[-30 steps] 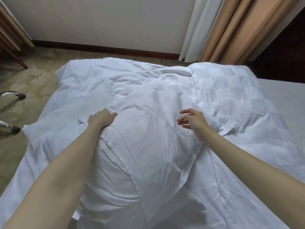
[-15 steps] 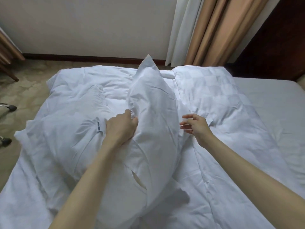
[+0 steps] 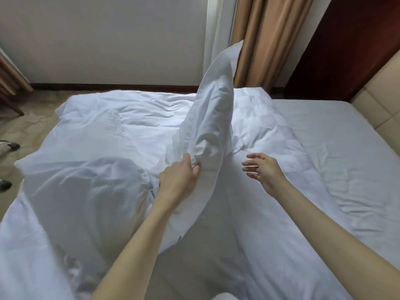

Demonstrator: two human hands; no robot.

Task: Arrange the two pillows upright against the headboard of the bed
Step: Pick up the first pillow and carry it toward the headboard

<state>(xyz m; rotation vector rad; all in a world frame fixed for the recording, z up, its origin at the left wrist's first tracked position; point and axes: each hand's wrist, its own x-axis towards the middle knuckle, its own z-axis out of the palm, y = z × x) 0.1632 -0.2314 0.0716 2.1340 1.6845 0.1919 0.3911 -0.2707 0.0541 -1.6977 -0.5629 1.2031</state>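
Hotel-like bedroom: cream wall, tan curtains (image 3: 266,40), patterned carpet, a bed with a rumpled white duvet (image 3: 134,118) heaped at the left and bare fitted sheet (image 3: 337,135) on the right. Padded beige headboard (image 3: 381,98) just visible at the far right edge, well apart from both pillows.

Raised on end near mid-bed, one white pillow (image 3: 214,109), pinched at its lower seam by the left hand (image 3: 179,178), fingers curled tight into the cotton case. Right hand (image 3: 263,169) open, fingers spread, hovering just beside the pillow, holding nothing. Second pillow (image 3: 86,187) lying flat and plump at the left, atop the duvet.

Likely light, soft, floppy: sagging and folding when gripped at one edge. Better taken by both side seams, or by two corners. Smooth, creased cloth, not slippery.
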